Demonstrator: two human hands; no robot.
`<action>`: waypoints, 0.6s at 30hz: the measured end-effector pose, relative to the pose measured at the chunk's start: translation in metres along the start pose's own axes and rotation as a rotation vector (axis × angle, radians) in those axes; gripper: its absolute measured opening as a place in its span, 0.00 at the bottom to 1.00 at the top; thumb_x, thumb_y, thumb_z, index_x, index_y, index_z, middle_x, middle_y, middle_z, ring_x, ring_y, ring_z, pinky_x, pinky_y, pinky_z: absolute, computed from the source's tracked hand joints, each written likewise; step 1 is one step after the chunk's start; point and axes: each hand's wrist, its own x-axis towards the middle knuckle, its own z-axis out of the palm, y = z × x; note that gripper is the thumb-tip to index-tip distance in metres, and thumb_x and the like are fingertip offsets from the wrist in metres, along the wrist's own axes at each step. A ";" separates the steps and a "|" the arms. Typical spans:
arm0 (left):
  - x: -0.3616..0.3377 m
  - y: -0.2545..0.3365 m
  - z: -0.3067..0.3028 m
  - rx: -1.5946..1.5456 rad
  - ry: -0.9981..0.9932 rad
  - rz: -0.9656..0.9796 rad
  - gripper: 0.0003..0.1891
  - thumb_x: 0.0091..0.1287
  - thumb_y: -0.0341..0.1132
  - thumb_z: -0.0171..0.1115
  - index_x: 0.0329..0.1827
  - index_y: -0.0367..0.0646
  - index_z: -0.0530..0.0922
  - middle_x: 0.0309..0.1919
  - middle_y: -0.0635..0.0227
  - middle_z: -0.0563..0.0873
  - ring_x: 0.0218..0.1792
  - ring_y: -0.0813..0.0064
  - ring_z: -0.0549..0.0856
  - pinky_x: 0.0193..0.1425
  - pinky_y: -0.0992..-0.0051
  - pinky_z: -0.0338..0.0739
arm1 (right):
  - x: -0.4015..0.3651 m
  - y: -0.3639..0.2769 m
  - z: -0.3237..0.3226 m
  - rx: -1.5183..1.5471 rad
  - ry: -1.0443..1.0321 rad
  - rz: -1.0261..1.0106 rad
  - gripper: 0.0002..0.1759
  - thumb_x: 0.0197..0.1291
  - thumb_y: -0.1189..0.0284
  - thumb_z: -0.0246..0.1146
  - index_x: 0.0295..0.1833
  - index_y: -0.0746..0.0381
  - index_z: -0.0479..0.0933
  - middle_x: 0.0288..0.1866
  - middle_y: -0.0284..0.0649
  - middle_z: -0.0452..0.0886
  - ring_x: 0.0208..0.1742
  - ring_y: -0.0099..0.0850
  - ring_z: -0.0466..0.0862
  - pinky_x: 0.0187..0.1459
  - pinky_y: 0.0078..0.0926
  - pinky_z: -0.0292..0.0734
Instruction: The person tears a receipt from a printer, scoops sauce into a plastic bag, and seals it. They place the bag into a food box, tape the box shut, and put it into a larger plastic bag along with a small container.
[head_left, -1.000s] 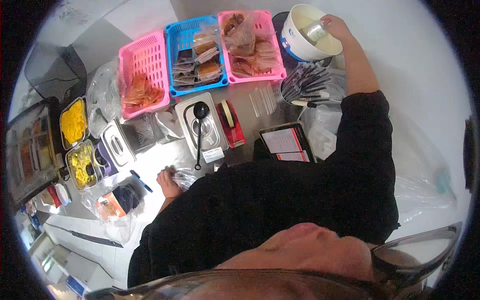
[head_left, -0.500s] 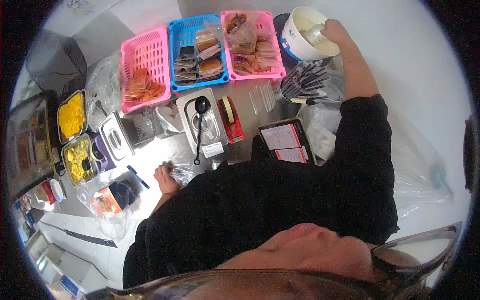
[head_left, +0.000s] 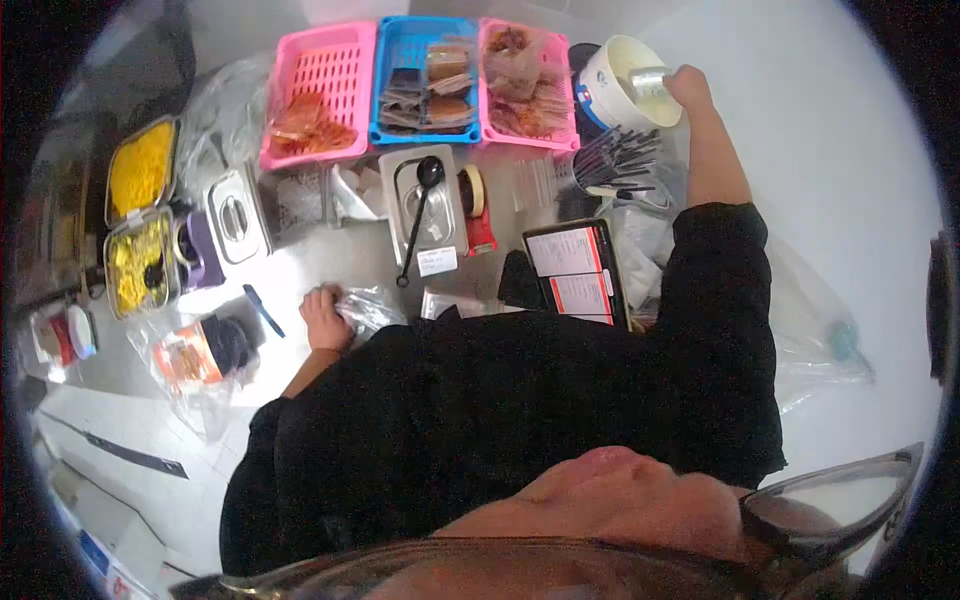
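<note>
Over the white bucket [head_left: 606, 92] at the upper right, my right hand [head_left: 690, 88] is closed round a pale, shiny, cup-like scoop [head_left: 650, 82]. The scoop lies across the inside of the bucket, which holds something pale. At the lower left of the counter, my left hand [head_left: 326, 318] is closed on a crumpled clear plastic bag [head_left: 368, 310]. Part of that bag is hidden by the hand and the black clothing. Close to the left hand lies a blue pen [head_left: 264, 309].
A pink basket [head_left: 322, 68], blue basket [head_left: 402, 52] and second pink basket [head_left: 560, 90] hold packets along the back. A black spoon [head_left: 418, 215] rests on a lidded metal container [head_left: 440, 232]. Black sticks [head_left: 618, 160] and a tablet [head_left: 568, 270] stand near my right arm.
The camera view has shifted, moving most counter items right and up. The scoop now sits more level, nearer the bucket's right rim. My left hand stays at the plastic bag.
</note>
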 end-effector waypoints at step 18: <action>-0.005 -0.037 -0.032 -0.471 -0.114 -0.360 0.13 0.58 0.32 0.60 0.46 0.41 0.77 0.47 0.58 0.81 0.53 0.54 0.77 0.55 0.58 0.71 | -0.318 -0.224 -0.215 0.187 0.249 -0.078 0.17 0.55 0.63 0.63 0.44 0.65 0.80 0.38 0.49 0.84 0.41 0.45 0.85 0.45 0.38 0.77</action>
